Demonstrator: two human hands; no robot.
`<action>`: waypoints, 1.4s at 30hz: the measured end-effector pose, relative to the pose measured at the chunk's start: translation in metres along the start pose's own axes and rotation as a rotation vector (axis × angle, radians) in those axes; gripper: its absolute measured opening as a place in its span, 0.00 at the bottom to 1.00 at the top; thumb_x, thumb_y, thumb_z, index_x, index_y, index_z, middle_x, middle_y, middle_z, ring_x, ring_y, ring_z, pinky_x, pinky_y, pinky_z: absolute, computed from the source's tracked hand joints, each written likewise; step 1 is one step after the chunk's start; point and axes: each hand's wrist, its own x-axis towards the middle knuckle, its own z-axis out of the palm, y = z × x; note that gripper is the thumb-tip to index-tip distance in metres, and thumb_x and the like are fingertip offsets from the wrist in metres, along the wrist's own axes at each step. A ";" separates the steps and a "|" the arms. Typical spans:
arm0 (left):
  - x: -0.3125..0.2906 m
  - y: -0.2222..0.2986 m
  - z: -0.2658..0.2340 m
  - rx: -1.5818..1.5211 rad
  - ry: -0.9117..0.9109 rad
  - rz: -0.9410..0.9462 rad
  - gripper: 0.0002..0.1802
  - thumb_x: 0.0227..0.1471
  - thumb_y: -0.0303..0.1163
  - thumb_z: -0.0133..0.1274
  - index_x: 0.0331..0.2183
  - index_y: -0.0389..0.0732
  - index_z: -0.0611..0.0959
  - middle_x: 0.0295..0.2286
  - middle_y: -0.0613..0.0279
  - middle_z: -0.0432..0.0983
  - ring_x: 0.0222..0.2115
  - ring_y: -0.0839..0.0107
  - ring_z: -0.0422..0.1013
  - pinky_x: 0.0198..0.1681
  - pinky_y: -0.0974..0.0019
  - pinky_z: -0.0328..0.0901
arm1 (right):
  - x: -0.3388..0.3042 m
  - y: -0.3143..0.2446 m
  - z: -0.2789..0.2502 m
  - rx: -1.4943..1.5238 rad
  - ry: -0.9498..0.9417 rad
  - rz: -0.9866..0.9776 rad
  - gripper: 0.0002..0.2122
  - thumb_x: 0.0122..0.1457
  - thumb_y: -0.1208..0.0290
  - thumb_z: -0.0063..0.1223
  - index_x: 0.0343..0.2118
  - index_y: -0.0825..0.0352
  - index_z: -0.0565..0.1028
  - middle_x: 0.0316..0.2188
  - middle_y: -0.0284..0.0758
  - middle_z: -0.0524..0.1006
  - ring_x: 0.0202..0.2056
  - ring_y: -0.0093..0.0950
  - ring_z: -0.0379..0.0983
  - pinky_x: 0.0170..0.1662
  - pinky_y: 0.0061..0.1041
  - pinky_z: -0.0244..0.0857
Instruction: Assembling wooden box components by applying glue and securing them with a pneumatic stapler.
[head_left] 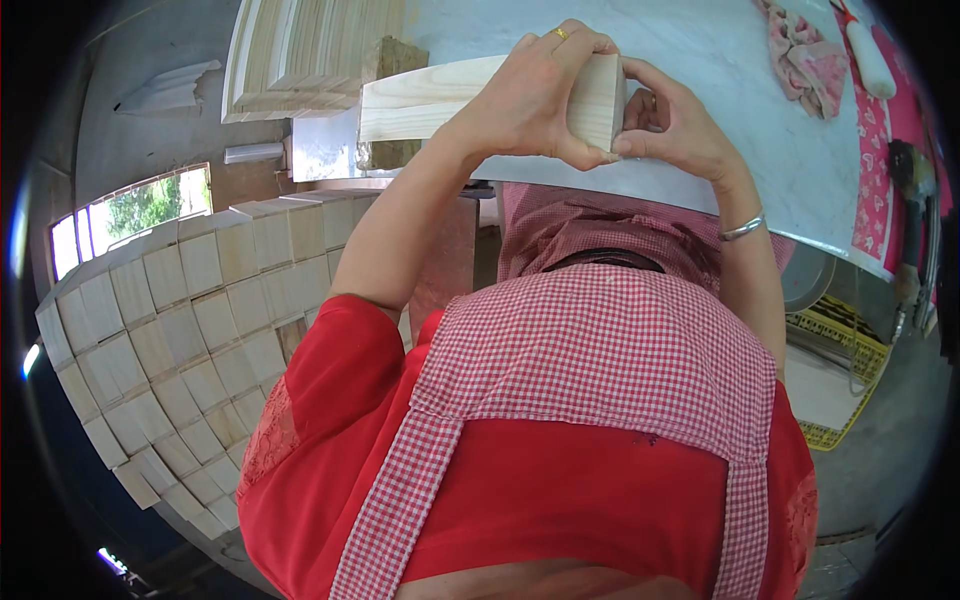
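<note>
A long pale wooden block (424, 98) lies across the near side of the table, its end face (596, 105) toward the right. Over its right part my left hand (530, 100) is closed, fingers across the top and thumb down at the near lower corner. At the block's right end, my right hand (680, 125) is curled, with its thumb against the near edge and a fingertip at the far edge. Its other fingers are bent inward beside the end face. Whether the block is one piece or several boards together, I cannot tell. Under its left end sits a rough brownish block (380, 155).
Stacked thin wooden boards (310, 50) stand at the table's far left. Below left is a large pile of pale wooden blocks (190, 330). A crumpled pink cloth (805, 60) and a white-handled tool (870, 60) lie far right, by a pink patterned cloth (872, 215). A yellow-and-black crate (850, 365) sits lower right.
</note>
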 end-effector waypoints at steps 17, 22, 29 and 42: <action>0.002 -0.004 -0.001 0.005 0.029 -0.012 0.49 0.22 0.47 0.71 0.49 0.35 0.72 0.42 0.48 0.73 0.42 0.50 0.71 0.46 0.55 0.66 | -0.176 -0.048 -0.145 -1.497 1.232 -0.150 0.24 0.56 0.56 0.63 0.47 0.71 0.76 0.40 0.48 0.77 0.42 0.44 0.75 0.48 0.39 0.68; -0.003 -0.011 0.002 0.001 0.019 0.002 0.49 0.25 0.50 0.69 0.48 0.35 0.72 0.44 0.49 0.72 0.43 0.52 0.71 0.45 0.55 0.65 | -0.237 -0.051 -0.179 -1.738 1.033 0.392 0.31 0.56 0.52 0.60 0.55 0.71 0.68 0.47 0.56 0.74 0.48 0.51 0.73 0.49 0.43 0.68; 0.001 -0.006 0.013 -0.023 0.040 0.021 0.47 0.26 0.52 0.68 0.49 0.37 0.73 0.46 0.52 0.72 0.47 0.57 0.70 0.48 0.57 0.61 | -0.263 -0.062 -0.239 -1.653 0.950 0.492 0.27 0.50 0.63 0.60 0.52 0.72 0.69 0.37 0.53 0.79 0.40 0.50 0.76 0.46 0.40 0.69; 0.007 -0.008 0.010 -0.003 0.045 0.021 0.47 0.27 0.50 0.69 0.50 0.37 0.73 0.46 0.55 0.72 0.47 0.59 0.70 0.47 0.57 0.61 | -0.132 -0.195 -0.014 -1.182 0.625 0.478 0.11 0.53 0.70 0.63 0.32 0.75 0.76 0.22 0.33 0.78 0.21 0.19 0.73 0.24 0.22 0.65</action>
